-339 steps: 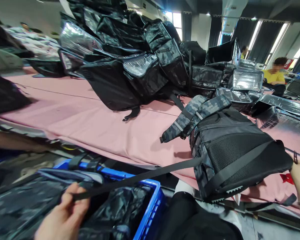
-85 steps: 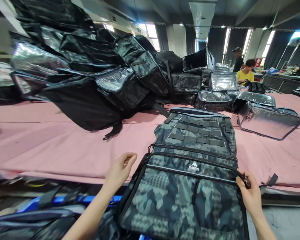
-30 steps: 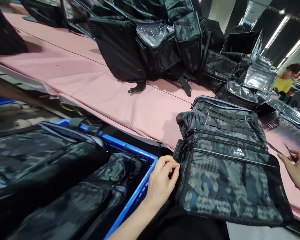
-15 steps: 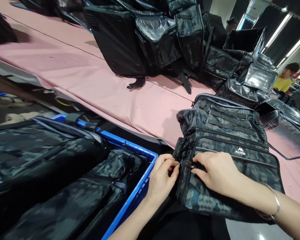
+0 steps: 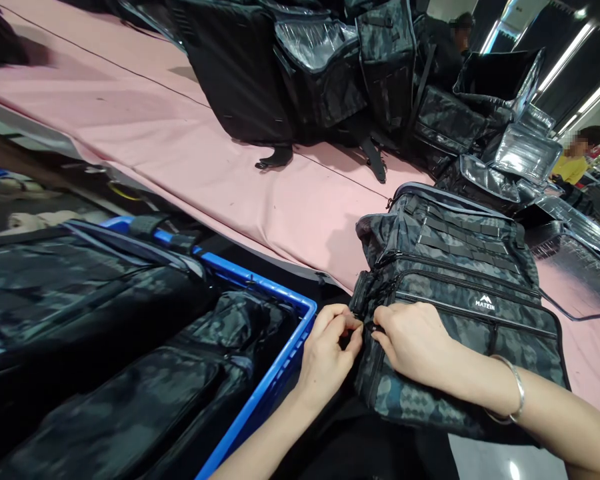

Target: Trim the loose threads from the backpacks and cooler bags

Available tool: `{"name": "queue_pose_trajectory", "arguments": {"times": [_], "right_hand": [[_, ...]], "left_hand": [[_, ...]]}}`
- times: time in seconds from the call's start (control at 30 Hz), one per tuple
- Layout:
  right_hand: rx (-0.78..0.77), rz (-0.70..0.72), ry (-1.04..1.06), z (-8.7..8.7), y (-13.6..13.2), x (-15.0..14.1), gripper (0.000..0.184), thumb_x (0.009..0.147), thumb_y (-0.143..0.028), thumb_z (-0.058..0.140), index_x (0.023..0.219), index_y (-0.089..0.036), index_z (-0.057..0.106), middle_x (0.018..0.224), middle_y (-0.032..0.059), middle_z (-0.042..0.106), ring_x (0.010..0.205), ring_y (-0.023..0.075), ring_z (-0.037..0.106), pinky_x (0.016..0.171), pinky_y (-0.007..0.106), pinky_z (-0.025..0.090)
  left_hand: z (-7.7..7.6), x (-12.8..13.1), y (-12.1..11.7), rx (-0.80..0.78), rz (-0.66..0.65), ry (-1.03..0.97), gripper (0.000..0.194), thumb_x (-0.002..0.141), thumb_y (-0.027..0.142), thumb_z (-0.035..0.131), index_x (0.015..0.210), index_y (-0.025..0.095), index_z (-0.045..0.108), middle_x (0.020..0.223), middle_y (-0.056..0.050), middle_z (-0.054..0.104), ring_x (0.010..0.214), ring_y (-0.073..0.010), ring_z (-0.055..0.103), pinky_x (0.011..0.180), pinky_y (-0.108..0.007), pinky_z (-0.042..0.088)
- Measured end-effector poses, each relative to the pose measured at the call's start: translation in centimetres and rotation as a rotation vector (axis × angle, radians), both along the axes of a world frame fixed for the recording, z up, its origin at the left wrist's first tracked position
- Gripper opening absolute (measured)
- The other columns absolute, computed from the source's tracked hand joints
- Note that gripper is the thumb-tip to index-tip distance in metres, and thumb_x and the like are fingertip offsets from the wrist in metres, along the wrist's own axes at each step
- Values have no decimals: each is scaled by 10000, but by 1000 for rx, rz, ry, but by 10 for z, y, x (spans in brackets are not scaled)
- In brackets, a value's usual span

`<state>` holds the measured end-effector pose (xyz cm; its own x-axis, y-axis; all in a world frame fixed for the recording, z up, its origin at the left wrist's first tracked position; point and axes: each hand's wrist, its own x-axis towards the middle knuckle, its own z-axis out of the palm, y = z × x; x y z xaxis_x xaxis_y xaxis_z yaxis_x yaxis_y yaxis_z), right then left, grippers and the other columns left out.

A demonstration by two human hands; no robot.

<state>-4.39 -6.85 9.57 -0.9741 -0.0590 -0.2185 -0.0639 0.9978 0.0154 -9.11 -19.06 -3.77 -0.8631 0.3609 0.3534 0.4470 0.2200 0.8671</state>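
A camouflage backpack point(image 5: 445, 353) with a white MATEIN logo lies front side up at the pink table's near edge. At its left side edge, by the zipper, both my hands meet. My left hand point(image 5: 330, 347) is closed in a pinch there; whatever it grips is too small to make out. My right hand point(image 5: 415, 333), a silver bangle on its wrist, reaches across the backpack's front. It is closed on small thread snips, of which only a dark tip point(image 5: 373, 327) shows beside the left fingertips.
A blue crate point(image 5: 280, 373) holding camouflage bags point(image 5: 155, 393) stands at lower left. Black and silver-lined bags point(image 5: 320, 73) are heaped along the back of the pink table point(image 5: 220, 173). A person in yellow point(image 5: 575, 160) is at far right, another person point(image 5: 460, 33) behind the heap.
The backpack has been turned front side up. My right hand has come from the right side with the snips, over the backpack to my left hand, which keeps its pinch.
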Motion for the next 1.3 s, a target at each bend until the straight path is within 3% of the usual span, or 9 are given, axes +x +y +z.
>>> {"name": "queue_pose_trajectory", "arguments": {"times": [0.27,0.37,0.47,0.6,0.73,0.9,1.1,1.2,1.3], "right_hand": [[-271,-89,365,-2,34,31,177,858,-283,528,971,-185,622,871,39,698,667,136,637,632,229,463],[-329,-145,468,0,49,50,221,855,-339,531,960,-175,634,775,29,693,535,107,585,538,209,449],[-372,-222,481,1,57,67,248,851,-371,535,974,-183,639,822,35,703,559,110,604,551,208,482],[-491,-318,427,-2,63,86,264,840,-390,548,1007,-209,643,924,29,705,698,141,659,642,222,538],[-544,-415,459,-7,75,104,314,811,-403,587,1061,-223,651,922,21,709,692,149,668,651,225,553],[-581,-579,550,-10,94,129,302,763,-453,616,919,-214,715,925,48,715,783,203,672,624,223,546],[-680,-839,670,-12,99,149,320,724,-484,634,868,-212,722,813,30,696,636,137,608,589,175,514],[-770,-924,699,-13,98,155,329,712,-482,652,877,-205,715,705,14,661,586,120,584,535,150,496],[-809,-970,718,-13,98,158,333,704,-480,662,870,-197,712,645,8,635,563,122,583,499,147,489]], "left_hand": [[-5,-22,-32,4,209,-38,216,795,341,509,643,195,561,844,-39,549,794,-167,551,718,-287,468],[-9,-32,-47,-73,276,-58,237,774,355,510,936,194,575,1106,-78,528,872,-181,562,810,-332,468],[-4,-30,-51,-110,101,-287,433,787,441,479,1152,207,465,1072,-74,563,740,-159,574,714,-319,484],[7,-14,-38,-286,-189,-382,314,777,530,473,774,218,519,652,29,535,573,-135,477,588,-267,398],[2,-15,-23,-156,-221,-412,363,758,507,487,586,208,371,557,54,323,527,-109,322,515,-243,287],[-10,-32,-22,51,-222,-543,366,741,493,520,591,201,358,580,56,288,540,-97,273,492,-226,265],[-9,-32,-30,-32,-177,-330,257,786,447,548,801,197,491,620,61,372,540,-89,382,519,-215,336],[0,-26,-34,-126,-92,95,196,825,339,554,983,223,571,696,34,476,605,-96,467,577,-219,388],[14,-21,-35,-292,-164,526,129,852,224,530,923,225,638,719,11,545,654,-105,492,607,-222,403]]}}
